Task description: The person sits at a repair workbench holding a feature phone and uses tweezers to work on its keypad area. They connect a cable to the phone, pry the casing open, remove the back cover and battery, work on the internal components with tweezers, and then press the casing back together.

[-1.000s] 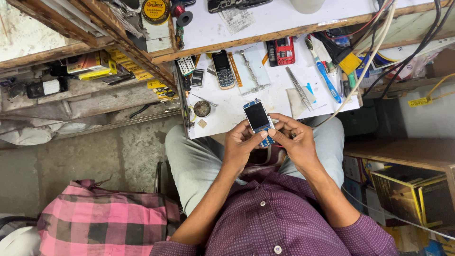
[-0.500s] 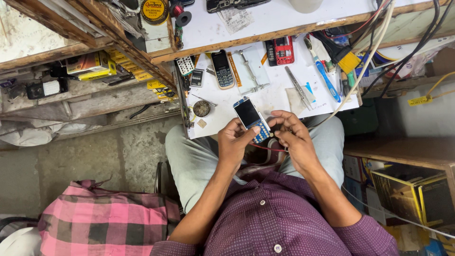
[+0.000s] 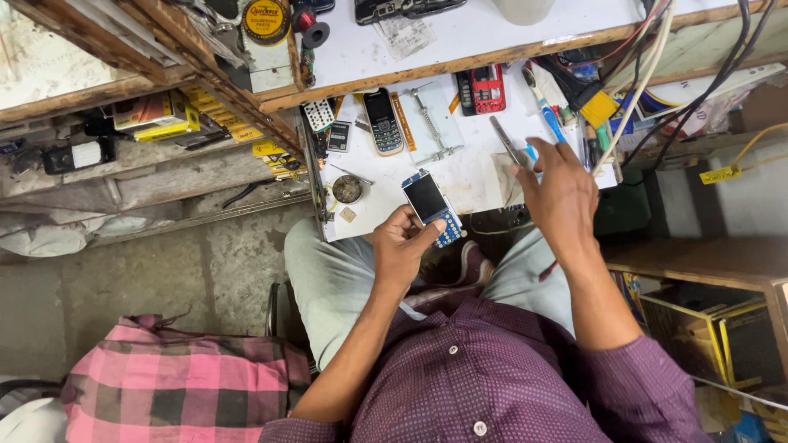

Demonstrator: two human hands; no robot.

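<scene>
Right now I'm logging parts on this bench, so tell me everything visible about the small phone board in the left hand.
The phone board is a small, flat, bare phone with no casing: a dark, unlit screen in a pale frame above a blue keypad section. It tilts, screen facing up, over the white worktop's near edge. Only the left hand holds it, pinching its lower end, thumb on the keypad. The right hand is apart.

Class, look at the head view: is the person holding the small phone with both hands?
No: only the left hand grips the small phone, while the right hand is off it, reaching over the white worktop near the tweezers.
</scene>
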